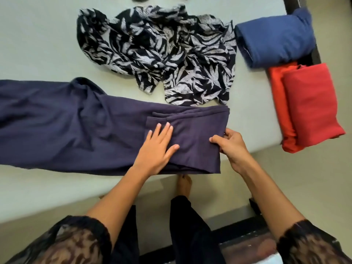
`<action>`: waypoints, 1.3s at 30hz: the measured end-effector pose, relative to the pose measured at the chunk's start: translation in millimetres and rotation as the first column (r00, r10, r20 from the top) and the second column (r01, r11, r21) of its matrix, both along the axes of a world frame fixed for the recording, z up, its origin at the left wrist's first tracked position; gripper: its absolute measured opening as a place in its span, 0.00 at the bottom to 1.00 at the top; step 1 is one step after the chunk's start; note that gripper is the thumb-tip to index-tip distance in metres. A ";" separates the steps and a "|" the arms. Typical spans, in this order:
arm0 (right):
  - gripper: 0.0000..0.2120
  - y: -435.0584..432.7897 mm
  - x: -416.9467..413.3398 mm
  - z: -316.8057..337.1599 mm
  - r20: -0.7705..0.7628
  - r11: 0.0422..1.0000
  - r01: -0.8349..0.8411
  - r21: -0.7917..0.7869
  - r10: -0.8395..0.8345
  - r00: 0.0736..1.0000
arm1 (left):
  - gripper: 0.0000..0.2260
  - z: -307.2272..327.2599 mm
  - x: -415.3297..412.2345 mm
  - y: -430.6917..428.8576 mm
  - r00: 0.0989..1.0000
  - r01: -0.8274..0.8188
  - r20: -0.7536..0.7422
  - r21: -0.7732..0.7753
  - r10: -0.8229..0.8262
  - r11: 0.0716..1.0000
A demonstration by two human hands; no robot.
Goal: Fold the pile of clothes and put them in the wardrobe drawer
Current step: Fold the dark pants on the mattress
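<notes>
At the near edge of the bed [38, 44], folding's underway on the dark purple garment [66, 130]. It lies stretched L to R across the sheet, with its right end already doubled over into a neat panel. Left hand [156, 147] is flat on that panel, fingers straight, pressing down. Right hand [231, 147] pinches the folded right edge, thumb on top, fingers curled under the cloth.

So: mid-fold on one garment, prob. early, since the long left part lies loose and rumpled. Next move, I'd say, calls for lifting the pinched end and carrying it leftward, edges kept square. The flat hand must slip out w/o dragging the layers.

Around: a black-and-white leaf-print garment [158, 54] lies crumpled just beyond, its hem touching the purple one's far edge. It's not folded yet and could snag. Far right sits a folded blue piece [276, 39]. Next to it a folded red piece [312, 103] laps over an orange-red one [278, 103], near the bed's corner. No wardrobe or drawer in view.
</notes>
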State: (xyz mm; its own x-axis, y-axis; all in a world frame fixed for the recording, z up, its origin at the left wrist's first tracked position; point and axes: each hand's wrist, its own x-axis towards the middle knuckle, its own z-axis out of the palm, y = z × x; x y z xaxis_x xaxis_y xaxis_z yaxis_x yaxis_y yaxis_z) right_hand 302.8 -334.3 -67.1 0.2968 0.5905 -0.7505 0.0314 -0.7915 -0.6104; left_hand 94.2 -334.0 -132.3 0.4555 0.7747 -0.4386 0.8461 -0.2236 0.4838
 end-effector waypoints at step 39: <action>0.31 32.1 -267.3 -68.2 0.803 0.752 -0.647 0.125 0.306 0.511 | 0.12 8.4 -206.5 53.4 0.570 -0.818 0.084 -0.036 0.817 0.574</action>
